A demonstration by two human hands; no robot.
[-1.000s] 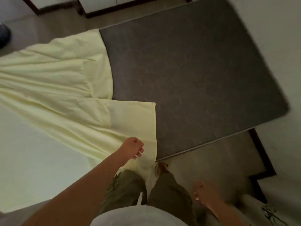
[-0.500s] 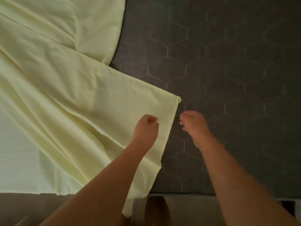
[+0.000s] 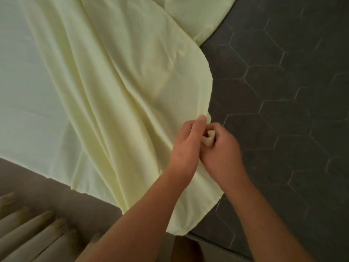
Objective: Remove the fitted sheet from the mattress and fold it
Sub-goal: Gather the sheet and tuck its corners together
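A pale yellow fitted sheet lies in loose folds across the left and middle of the view, partly over the dark grey mattress with its hexagon quilting. Both hands meet at the sheet's right edge. My left hand lies on the fabric with fingers curled at the edge. My right hand pinches a small bunched bit of the sheet's edge between thumb and fingers. The sheet's lower corner hangs over the mattress's near edge.
Brown floor shows at the lower left, with blurred tan fabric folds in the bottom-left corner. The mattress's ribbed near edge runs along the bottom right. Bare mattress fills the right side.
The view has moved closer and leftward. The two hands, apart half a second ago, have come together at the sheet's edge, and the right hand has taken hold of the fabric.
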